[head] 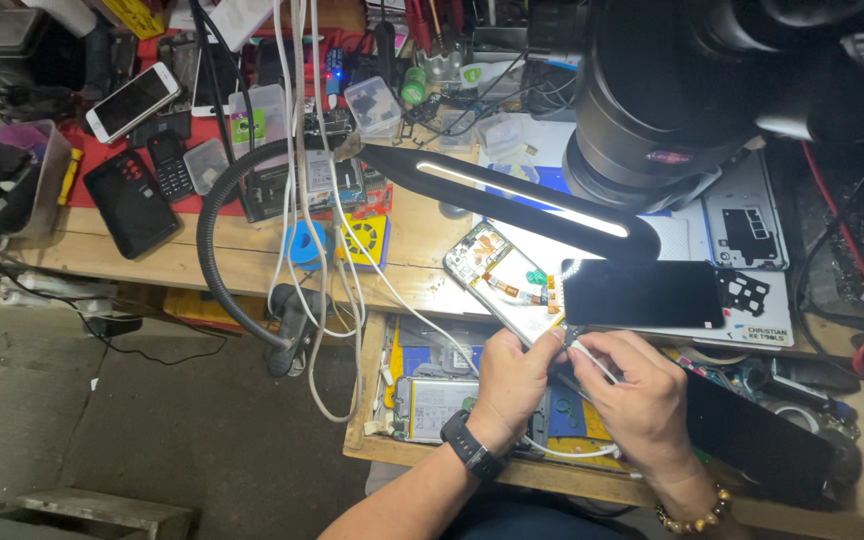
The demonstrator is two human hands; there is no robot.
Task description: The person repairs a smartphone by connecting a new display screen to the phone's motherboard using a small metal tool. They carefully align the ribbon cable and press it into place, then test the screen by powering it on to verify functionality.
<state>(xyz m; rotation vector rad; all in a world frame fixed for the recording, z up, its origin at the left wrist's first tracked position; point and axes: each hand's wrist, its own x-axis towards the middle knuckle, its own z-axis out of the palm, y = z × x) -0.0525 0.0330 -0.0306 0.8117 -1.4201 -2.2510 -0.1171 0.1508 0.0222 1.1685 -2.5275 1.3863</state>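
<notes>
An opened smartphone (500, 275) with its circuit board bare lies tilted on the workbench, a dark screen panel (642, 293) joined to it at the right. My left hand (512, 378), a black watch on its wrist, pinches the phone's lower end. My right hand (632, 395), a bead bracelet at the wrist, holds a white cable (592, 362) against that same end. Both hands hover over an open drawer (422, 400) that holds another dismantled phone.
A black bar lamp (512, 190) on a gooseneck reaches across the bench. A large microscope (672, 90) stands at upper right. Several phones (132, 100), small plastic boxes and white cables clutter the left and back. A black panel (752, 435) lies in the drawer, right.
</notes>
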